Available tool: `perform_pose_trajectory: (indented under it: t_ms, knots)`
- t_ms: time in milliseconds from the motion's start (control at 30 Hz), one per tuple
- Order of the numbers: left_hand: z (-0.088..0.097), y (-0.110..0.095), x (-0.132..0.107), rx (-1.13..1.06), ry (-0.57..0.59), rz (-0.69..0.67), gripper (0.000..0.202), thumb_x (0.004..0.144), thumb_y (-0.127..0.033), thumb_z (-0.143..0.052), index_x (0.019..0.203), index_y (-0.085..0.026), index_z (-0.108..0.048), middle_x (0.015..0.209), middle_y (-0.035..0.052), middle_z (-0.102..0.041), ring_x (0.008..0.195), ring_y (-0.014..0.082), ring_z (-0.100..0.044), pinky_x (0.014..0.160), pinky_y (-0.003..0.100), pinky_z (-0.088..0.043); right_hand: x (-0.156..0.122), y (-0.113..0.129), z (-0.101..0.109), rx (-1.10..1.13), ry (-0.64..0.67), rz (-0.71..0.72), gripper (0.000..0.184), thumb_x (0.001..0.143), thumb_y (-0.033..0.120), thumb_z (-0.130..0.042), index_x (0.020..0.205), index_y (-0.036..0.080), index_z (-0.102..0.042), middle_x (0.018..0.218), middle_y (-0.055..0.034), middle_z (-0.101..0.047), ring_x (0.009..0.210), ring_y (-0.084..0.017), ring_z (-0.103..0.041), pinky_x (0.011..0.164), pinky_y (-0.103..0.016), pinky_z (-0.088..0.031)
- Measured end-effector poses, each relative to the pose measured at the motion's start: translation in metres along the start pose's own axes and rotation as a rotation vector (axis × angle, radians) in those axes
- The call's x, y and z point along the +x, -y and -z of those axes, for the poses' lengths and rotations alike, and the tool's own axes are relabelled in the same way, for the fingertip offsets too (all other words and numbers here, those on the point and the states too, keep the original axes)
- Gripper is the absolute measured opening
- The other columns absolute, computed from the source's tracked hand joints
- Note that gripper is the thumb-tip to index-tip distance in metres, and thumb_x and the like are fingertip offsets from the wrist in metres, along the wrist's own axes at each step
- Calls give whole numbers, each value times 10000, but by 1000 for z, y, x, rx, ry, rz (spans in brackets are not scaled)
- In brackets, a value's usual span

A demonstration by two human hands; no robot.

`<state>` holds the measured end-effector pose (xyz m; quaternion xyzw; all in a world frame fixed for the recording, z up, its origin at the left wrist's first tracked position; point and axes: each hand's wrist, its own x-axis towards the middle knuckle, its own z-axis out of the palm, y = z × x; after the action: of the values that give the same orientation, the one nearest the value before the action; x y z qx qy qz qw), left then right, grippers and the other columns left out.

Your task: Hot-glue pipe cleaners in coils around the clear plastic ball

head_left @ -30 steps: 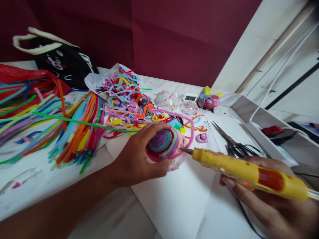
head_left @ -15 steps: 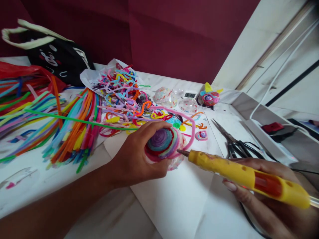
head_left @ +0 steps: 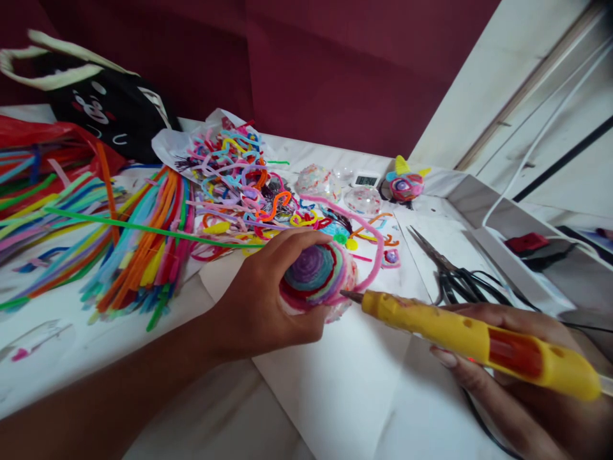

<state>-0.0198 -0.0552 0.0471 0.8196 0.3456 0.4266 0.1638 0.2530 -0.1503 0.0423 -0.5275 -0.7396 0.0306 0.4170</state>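
My left hand [head_left: 272, 300] is wrapped round a ball [head_left: 309, 275] covered with coiled pipe cleaners in purple, blue, red, green and pink. A loose pink pipe cleaner [head_left: 380, 239] loops out from the ball's right side. In my right hand [head_left: 517, 377] is a yellow hot glue gun [head_left: 431, 326] with an orange-red window and a clear glue stick at its back end. Its dark metal nozzle points left, at the ball's right edge by the pink pipe cleaner; whether they touch I cannot tell. Part of the ball is hidden behind my left fingers.
Bundles of pipe cleaners [head_left: 143, 249] lie at the left, before a black bag [head_left: 103, 108]. A heap of cut pieces [head_left: 239, 172] sits behind the ball. Black scissors [head_left: 453, 268] lie at the right, near a white tray [head_left: 507, 255]. A small clock [head_left: 366, 181] and a decorated ball [head_left: 406, 183] stand behind.
The pink pipe cleaner's loop has swung slightly outward to the right. Both hands, the ball and the glue gun are almost where they were; the view has shifted slightly.
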Motion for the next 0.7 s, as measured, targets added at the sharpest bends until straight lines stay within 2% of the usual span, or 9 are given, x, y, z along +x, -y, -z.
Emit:
perform_pose_trajectory:
  t_ms: [133,233,400,467,600,667,700]
  knots:
    - [0,-1,0,21,-3,2,591,691,-251,-733,1244,-235,-523,1278,70,-625,1154,256,-620,1020,353,-488,-2,4,-1,26,-16,-104,306,819,312,-676,1114,338,-599,975,-1,-730,797,-202,-749,671,-237,-632]
    - [-1,0,0,33,-3,-1,605,689,-268,-748,1248,-240,-519,1284,69,-622,1156,259,-619,1022,354,-488,-4,3,-2,31,7,-97,334,804,321,-683,1125,348,-595,961,-10,-746,746,-232,-757,608,-270,-640]
    - [-2,1,-1,36,7,-14,620,692,-275,-749,1264,-255,-510,1297,66,-613,1164,270,-616,1020,375,-495,-7,4,-2,-23,-15,-140,288,825,326,-657,1103,367,-591,991,-1,-731,852,-243,-751,682,-302,-644]
    - [-2,2,-1,46,5,-26,617,695,-270,-737,1268,-252,-509,1299,68,-613,1174,272,-612,1032,382,-491,-7,2,-1,-56,9,-101,287,830,328,-654,1108,358,-588,995,-14,-728,868,-248,-750,684,-305,-645]
    - [-2,2,-2,72,11,-56,625,698,-252,-709,1285,-261,-495,1334,72,-597,1224,292,-585,1078,433,-462,-7,-7,2,-131,51,71,351,818,317,-656,1158,342,-570,981,-39,-733,847,-259,-756,648,-303,-653]
    - [-1,2,-2,89,9,-73,631,699,-254,-708,1291,-261,-491,1344,77,-591,1236,297,-579,1088,443,-456,-8,-9,3,-167,34,80,343,810,327,-651,1145,351,-582,972,-41,-737,844,-271,-757,632,-324,-652]
    - [-1,3,-3,98,9,-81,632,700,-259,-709,1293,-257,-490,1344,80,-590,1236,294,-579,1089,438,-458,-9,-10,3,-170,13,39,327,798,340,-655,1119,360,-595,968,-38,-740,847,-279,-758,633,-340,-651]
